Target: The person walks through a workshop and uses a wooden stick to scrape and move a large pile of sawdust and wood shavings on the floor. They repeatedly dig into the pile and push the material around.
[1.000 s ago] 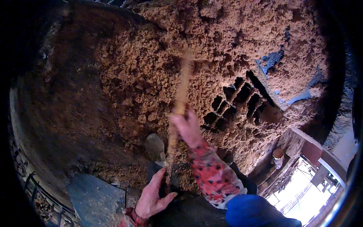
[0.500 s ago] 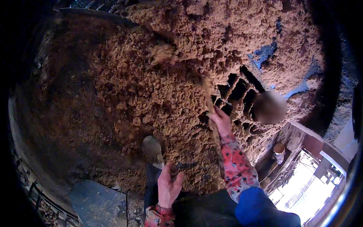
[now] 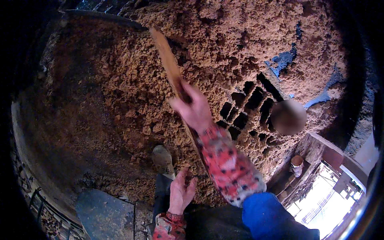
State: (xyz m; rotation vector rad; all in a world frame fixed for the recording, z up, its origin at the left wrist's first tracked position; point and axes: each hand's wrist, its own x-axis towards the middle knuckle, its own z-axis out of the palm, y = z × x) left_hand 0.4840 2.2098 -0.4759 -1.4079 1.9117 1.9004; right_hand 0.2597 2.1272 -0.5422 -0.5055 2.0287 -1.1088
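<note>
My right hand point(image 3: 194, 108) grips a long flat wooden stick point(image 3: 165, 56). One end of the stick points up and left over a bed of loose, crumbly brown material point(image 3: 140, 92); its lower part runs back beneath my red patterned sleeve. Low in the view, my left hand point(image 3: 182, 194) holds nothing, its thumb and fingers apart. Just above that hand is my shoe point(image 3: 162, 158), planted on the crumbs. To the right of my right hand, a cluster of dark rectangular openings point(image 3: 241, 120) shows through the material, partly ringed by crumbs.
A dark flat plate point(image 3: 104, 212) lies at the lower left, by a curved wall edge point(image 3: 24, 156). Blue patches point(image 3: 283, 60) show through the material at the upper right. A cut log point(image 3: 297, 165) stands near a bright opening point(image 3: 320, 200) at the lower right. A round patch is blurred.
My right hand has swung left and upward with the stick, away from the dark openings, which are less covered now. My left hand has stayed almost in place.
</note>
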